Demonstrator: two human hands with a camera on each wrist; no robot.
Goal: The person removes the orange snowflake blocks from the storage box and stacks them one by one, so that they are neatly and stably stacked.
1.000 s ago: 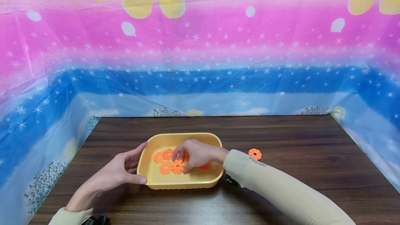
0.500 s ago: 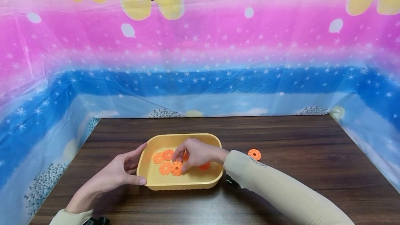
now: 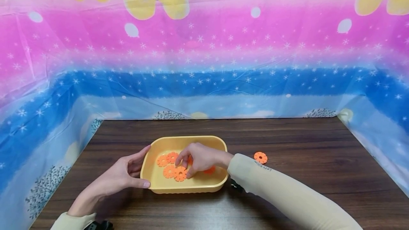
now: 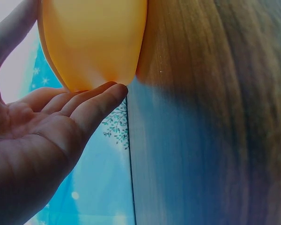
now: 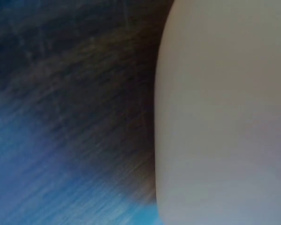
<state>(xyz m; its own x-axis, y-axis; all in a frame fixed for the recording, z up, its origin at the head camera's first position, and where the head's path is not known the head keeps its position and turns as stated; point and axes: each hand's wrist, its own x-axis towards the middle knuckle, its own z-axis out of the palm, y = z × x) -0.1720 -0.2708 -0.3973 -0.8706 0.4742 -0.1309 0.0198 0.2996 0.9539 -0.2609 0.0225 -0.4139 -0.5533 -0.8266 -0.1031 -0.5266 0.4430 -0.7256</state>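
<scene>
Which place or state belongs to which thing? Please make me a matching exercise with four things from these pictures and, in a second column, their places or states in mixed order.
Things:
1. Left hand
2. Rightmost orange flower-shaped plastic disc
3. Yellow rounded rectangular plastic tub
4. Right hand

Places or states:
A. Contains several similar discs
B. Reaches inside the tub
C. On the dark wood-grain table, apart from the tub
D. Touches the tub's left end

Pairs: 1-D, 2-C, 3-A, 4-B
</scene>
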